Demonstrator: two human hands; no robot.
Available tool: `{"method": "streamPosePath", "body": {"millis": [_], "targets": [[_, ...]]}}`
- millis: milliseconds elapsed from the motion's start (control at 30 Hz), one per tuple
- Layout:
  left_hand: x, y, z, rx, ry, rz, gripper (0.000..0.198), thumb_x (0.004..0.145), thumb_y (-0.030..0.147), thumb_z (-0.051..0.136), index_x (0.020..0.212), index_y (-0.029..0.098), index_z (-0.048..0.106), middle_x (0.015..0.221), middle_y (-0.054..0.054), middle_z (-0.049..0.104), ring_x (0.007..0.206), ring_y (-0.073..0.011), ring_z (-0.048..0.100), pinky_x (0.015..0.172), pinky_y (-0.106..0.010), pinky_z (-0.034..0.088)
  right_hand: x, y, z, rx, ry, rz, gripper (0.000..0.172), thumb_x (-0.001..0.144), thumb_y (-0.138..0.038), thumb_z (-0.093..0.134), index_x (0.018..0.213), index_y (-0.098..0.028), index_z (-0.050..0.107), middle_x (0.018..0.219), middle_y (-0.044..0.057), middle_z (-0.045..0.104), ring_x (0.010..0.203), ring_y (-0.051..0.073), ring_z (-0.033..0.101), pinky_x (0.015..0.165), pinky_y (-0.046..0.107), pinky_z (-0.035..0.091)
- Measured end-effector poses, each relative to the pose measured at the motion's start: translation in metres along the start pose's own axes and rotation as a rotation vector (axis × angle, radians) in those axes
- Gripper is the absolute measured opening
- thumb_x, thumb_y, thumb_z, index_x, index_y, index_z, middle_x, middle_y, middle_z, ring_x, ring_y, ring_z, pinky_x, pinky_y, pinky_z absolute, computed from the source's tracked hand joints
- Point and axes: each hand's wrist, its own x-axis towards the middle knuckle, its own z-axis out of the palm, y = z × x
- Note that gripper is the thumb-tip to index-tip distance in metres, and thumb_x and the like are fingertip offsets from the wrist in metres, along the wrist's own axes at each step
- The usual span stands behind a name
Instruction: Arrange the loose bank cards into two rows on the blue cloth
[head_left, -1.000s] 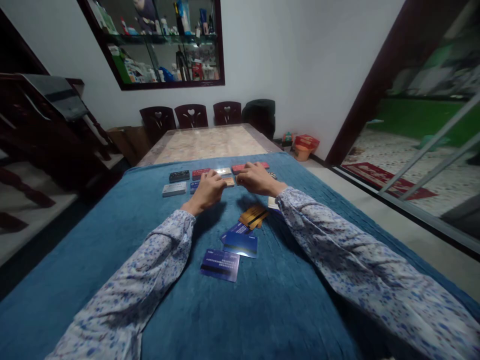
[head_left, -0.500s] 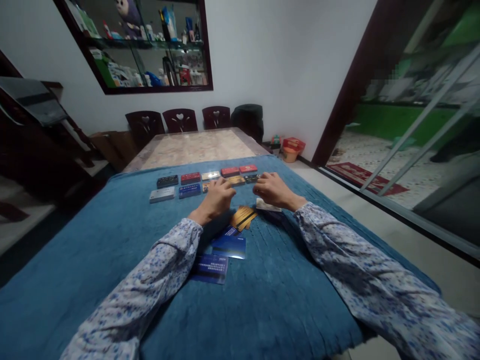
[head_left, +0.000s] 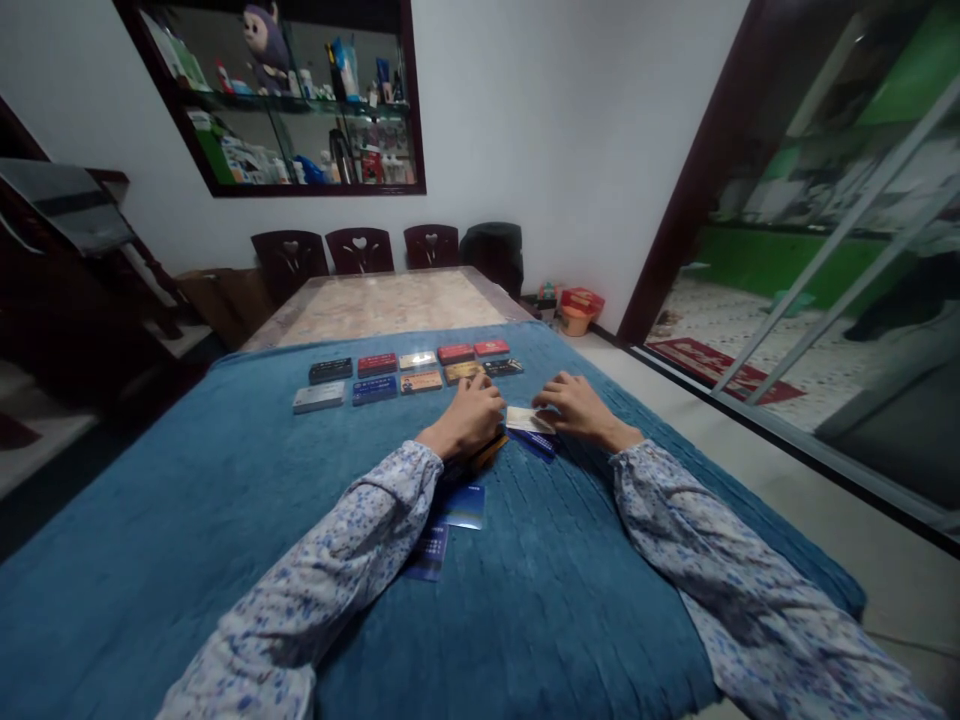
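Two rows of cards lie face up on the blue cloth at the far side of the table. My left hand and my right hand meet over a pale card, each pinching one end of it. A dark blue card lies just under it. A gold card peeks out below my left hand. Two blue cards lie nearer me, partly under my left sleeve.
Beyond the cloth, a bare marble tabletop runs to several dark chairs at the wall. A glass cabinet hangs above. Glass doors stand on the right, wooden furniture on the left.
Both hands drew back from the card rows toward me and came together on the pale card. The camera shifted, so the rows now show fully.
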Motion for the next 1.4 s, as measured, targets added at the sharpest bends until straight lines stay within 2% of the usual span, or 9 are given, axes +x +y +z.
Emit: {"method": "streamPosePath", "body": {"millis": [267,433,567,733,1000,1233,1400], "targets": [[0.014,0.011,0.013,-0.135,-0.139,-0.017,0.013,0.089,0.023,0.058,0.094,0.017,0.069,0.116,-0.012,0.068,0.127,-0.0345,0.04,0.097,-0.051,0.035,-0.009,0.007,0.006,0.082,-0.098,-0.01,0.031,0.09,-0.049,0.062,0.105,-0.025,0.074,0.11,0.01,0.071,0.101,0.027,0.051,0.072,0.034,0.03],[0.017,0.009,0.018,-0.192,-0.176,-0.037,0.007,0.088,0.021,0.06,0.087,0.017,0.065,0.117,-0.01,0.067,0.127,-0.0323,0.041,0.099,-0.05,0.034,-0.011,0.005,0.003,0.121,-0.143,-0.013,0.029,0.09,-0.05,0.062,0.097,-0.024,0.074,0.107,0.01,0.071,0.1,0.027,0.052,0.071,0.033,0.03],[0.018,0.005,0.019,-0.224,-0.161,-0.038,0.008,0.088,0.023,0.059,0.083,0.017,0.063,0.116,-0.01,0.066,0.123,-0.0303,0.043,0.097,-0.049,0.035,-0.01,0.006,0.005,0.143,-0.145,-0.022,0.025,0.089,-0.047,0.064,0.094,-0.024,0.074,0.107,0.01,0.07,0.099,0.026,0.052,0.072,0.034,0.033],[0.018,0.003,0.021,-0.233,-0.16,-0.052,0.01,0.089,0.025,0.059,0.089,0.017,0.065,0.118,-0.01,0.063,0.121,-0.0295,0.043,0.097,-0.049,0.036,-0.009,0.01,0.011,0.185,-0.116,-0.064,0.025,0.09,-0.041,0.061,0.103,-0.024,0.074,0.108,0.01,0.07,0.097,0.025,0.052,0.078,0.036,0.036],[0.018,-0.004,0.03,-0.231,-0.111,-0.034,0.014,0.092,0.024,0.059,0.099,0.019,0.069,0.123,-0.01,0.066,0.129,-0.0301,0.041,0.103,-0.051,0.034,-0.008,0.012,0.012,0.168,-0.076,-0.142,0.027,0.094,-0.039,0.056,0.103,-0.023,0.075,0.096,0.009,0.072,0.09,0.022,0.053,0.079,0.035,0.036],[0.014,-0.011,0.027,-0.244,-0.005,0.002,0.019,0.095,0.024,0.057,0.101,0.019,0.074,0.11,-0.011,0.072,0.128,-0.0292,0.046,0.106,-0.051,0.034,-0.01,0.009,0.009,0.147,-0.006,-0.147,0.033,0.098,-0.038,0.049,0.105,-0.021,0.076,0.089,0.008,0.074,0.088,0.021,0.057,0.078,0.033,0.036],[0.015,-0.016,0.026,-0.25,0.061,0.006,0.02,0.095,0.023,0.057,0.088,0.02,0.075,0.099,-0.009,0.074,0.121,-0.0278,0.052,0.103,-0.048,0.037,-0.008,0.007,0.012,0.092,0.096,-0.107,0.036,0.101,-0.036,0.044,0.095,-0.021,0.077,0.084,0.009,0.074,0.083,0.02,0.058,0.075,0.033,0.035]]}}
